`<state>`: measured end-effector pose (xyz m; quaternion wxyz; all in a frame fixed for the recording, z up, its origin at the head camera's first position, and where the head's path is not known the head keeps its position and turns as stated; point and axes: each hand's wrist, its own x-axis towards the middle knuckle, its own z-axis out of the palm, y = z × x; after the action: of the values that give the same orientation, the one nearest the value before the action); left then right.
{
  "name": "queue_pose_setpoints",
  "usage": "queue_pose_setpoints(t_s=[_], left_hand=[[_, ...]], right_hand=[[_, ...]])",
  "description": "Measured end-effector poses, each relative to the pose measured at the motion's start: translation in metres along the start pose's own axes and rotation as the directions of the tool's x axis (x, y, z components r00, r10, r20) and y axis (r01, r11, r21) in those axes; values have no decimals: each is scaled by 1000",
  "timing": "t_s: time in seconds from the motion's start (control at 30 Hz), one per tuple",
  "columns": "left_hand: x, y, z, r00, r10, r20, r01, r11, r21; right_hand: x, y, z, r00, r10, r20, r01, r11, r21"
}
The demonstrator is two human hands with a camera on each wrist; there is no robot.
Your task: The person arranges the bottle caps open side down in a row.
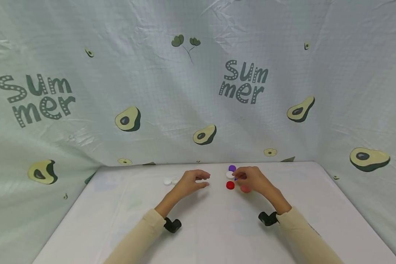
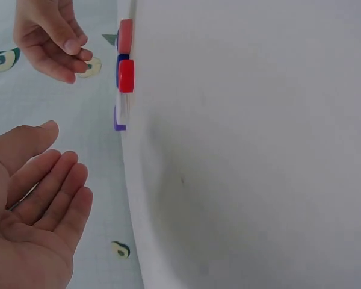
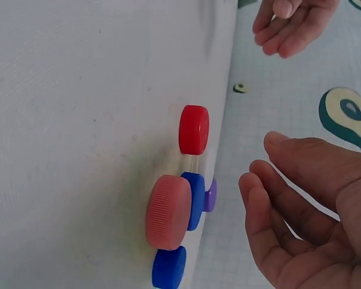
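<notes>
My right hand [image 1: 252, 179] hovers over a small group of bottle caps, its fingers loosely bent. In the right wrist view a gap shows between thumb and fingertips, and nothing is held. The group has a red cap [image 1: 230, 185], a ribbed pink cap [image 3: 168, 212], a white cap [image 1: 230, 175], a purple cap [image 1: 232, 168] and two blue caps, one [image 3: 195, 200] beside the pink cap and another [image 3: 169, 268] below it in that view. The right hand partly hides the group in the head view. My left hand [image 1: 191, 182] is raised, relaxed, thumb apart from fingers, holding nothing.
Two whitish caps, one [image 1: 167, 181] and another [image 1: 175, 180] partly behind the left hand, lie left of it on the white table [image 1: 214, 234]. A pale curtain [image 1: 165, 80] printed with avocados hangs behind the table's far edge and along both sides.
</notes>
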<state>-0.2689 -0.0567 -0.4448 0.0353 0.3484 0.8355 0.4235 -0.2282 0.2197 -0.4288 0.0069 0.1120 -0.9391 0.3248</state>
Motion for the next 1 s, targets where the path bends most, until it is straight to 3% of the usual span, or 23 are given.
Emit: queue_pose_setpoints(t_s=[0.23, 0.4, 0.63, 0.83, 1.0], left_hand=[[16, -2, 17, 998, -50, 35, 52, 998, -44], [27, -1, 26, 998, -55, 34, 57, 996, -62], [37, 4, 38, 993, -115, 39, 118, 989, -94], [48, 9, 50, 988, -152, 41, 156, 979, -133], [54, 10, 60, 972, -234, 23, 235, 960, -152]], right_hand=[[-2, 11, 15, 999, 46, -5, -45, 998, 50], [0, 11, 20, 999, 39, 8, -40, 999, 15], [7, 11, 23, 995, 93, 42, -92, 995, -32], [11, 13, 24, 999, 32, -6, -33, 996, -84], [14, 14, 26, 1000, 0, -21, -3, 993, -120]])
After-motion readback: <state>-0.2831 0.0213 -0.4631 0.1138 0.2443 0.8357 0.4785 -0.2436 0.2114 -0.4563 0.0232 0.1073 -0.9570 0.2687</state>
